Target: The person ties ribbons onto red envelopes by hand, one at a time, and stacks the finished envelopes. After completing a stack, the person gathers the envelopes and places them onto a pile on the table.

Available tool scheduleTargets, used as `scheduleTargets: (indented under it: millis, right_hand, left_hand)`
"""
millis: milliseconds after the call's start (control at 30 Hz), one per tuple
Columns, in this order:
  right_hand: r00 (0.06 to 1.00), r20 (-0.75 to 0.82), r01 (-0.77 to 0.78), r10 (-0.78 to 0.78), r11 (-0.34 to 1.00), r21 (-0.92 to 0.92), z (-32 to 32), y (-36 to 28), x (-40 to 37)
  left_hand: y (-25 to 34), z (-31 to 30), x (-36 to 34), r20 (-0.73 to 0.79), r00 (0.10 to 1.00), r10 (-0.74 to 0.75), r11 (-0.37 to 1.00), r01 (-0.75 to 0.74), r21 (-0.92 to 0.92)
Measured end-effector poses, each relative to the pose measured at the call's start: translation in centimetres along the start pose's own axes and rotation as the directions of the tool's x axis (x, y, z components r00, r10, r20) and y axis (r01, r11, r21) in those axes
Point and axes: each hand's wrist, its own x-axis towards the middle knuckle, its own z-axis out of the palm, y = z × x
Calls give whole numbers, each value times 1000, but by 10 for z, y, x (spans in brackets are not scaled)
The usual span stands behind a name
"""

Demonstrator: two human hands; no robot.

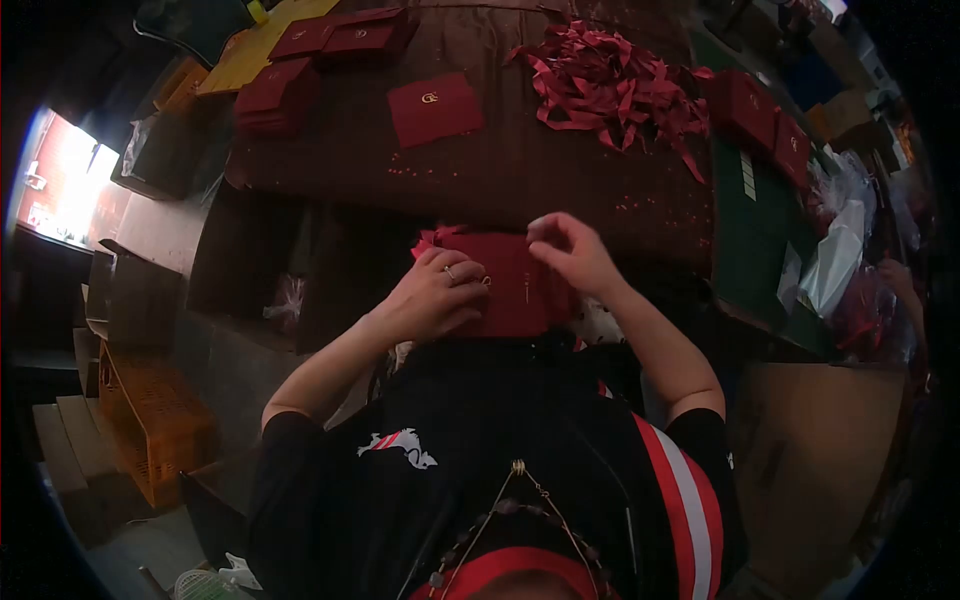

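Note:
A flat dark red piece with small gold print (520,290), perhaps a bag or a folder, lies across my lap at the table's near edge. On its left part rests my left hand (435,293), a ring on one finger, with the fingers bent and apart over the surface. A bit of red ribbon (432,238) sticks out just beyond that hand. My right hand (575,255) is raised over the far right corner of the red piece, thumb and forefinger brought together. Whether a small thing sits between those fingertips I cannot make out.
On the brown-covered table (330,165) lie a heap of red ribbons (610,85), a single red piece with a gold emblem (435,108) and red stacks left (275,95) and right (742,105). An orange crate (150,420) stands left, a cardboard sheet (815,450) right.

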Motion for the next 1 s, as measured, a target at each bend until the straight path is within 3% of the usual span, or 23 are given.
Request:
scheduleTargets:
  millis: [67, 100, 167, 233, 267, 333, 367, 433, 467, 533, 600, 700, 800, 900, 933, 1000]
  right_hand:
    - [967, -158, 164, -198, 965, -207, -29, -15, 18]
    - [926, -229, 217, -300, 920, -327, -42, -21, 29]
    - [831, -305, 287, -465, 828, -481, -67, -22, 56]
    - [784, -317, 292, -534, 768, -570, -85, -13, 82]
    - [777, -334, 213, -533, 723, -657, -90, -14, 92]
    - [765, -351, 132, -540, 665, -735, -96, -10, 107]
    - [779, -343, 110, -524, 654, -748, -96, -4, 115]
    - [840, -316, 24, -441, 612, -790, -91, 3, 125]
    - [839, -319, 22, -440, 615, -788, -88, 7, 129]
    - [823, -237, -5, -516, 411, -912, -80, 20, 129]
    - [808, -221, 39, -547, 423, -905, -80, 18, 118]
    - [824, -213, 49, -525, 441, -896, -77, 7, 81]
    - [832, -296, 10, -469, 546, -837, -86, 8, 37]
    - [838, -306, -40, -451, 509, -860, -103, 8, 0]
    - [857, -325, -77, -400, 524, -848, -108, 5, -12]
    - [866, -353, -154, -355, 482, -862, -121, 6, -29]
  left_hand:
    - [-15, -16, 14, -178, 980, 92, 995, -97, -18]
    - [-27, -21, 23, -258, 964, 65, 997, -54, 51]
    - [-47, -40, 52, -455, 888, -66, 989, 118, 88]
    - [-93, -40, 77, -549, 820, -161, 910, 338, 238]
    - [-120, -33, 86, -554, 818, -152, 910, 334, 244]
    - [-166, -8, 96, -576, 766, -286, 747, 555, 368]
    - [-175, 0, 98, -446, 773, -451, 695, 618, 367]
    - [-156, 6, 109, -409, 742, -531, 687, 659, 306]
    - [-143, 3, 112, -380, 778, -500, 720, 618, 317]
    - [-113, 7, 118, -395, 811, -432, 779, 556, 291]
    - [-83, 10, 120, -389, 820, -420, 817, 528, 231]
    - [-52, 20, 118, -347, 872, -346, 843, 451, 293]
    - [-30, 20, 117, -258, 902, -346, 892, 402, 206]
    - [-28, 6, 117, -196, 926, -324, 926, 352, 136]
    - [-35, 0, 118, -236, 900, -366, 921, 387, 47]
    - [-55, -2, 117, -397, 813, -426, 873, 485, 56]
